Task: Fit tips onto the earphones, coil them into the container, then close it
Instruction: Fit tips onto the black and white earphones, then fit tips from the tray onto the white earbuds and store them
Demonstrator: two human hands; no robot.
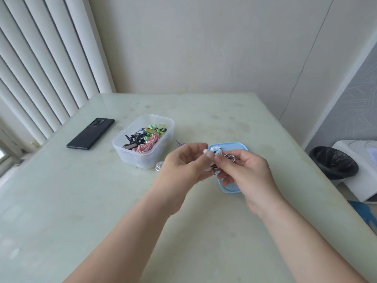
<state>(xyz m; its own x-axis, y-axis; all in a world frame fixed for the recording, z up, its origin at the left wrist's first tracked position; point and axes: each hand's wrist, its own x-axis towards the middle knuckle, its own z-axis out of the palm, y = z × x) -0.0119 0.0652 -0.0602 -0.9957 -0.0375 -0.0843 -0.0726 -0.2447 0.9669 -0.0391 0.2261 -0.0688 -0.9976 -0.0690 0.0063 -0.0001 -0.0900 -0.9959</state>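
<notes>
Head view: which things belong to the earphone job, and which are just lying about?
Job: earphones, pinched by the left hand and right hand; clear container holding other earphones; blue lid behind the hands; white cable beside the container.
Lying about: black phone; black bin.
</notes>
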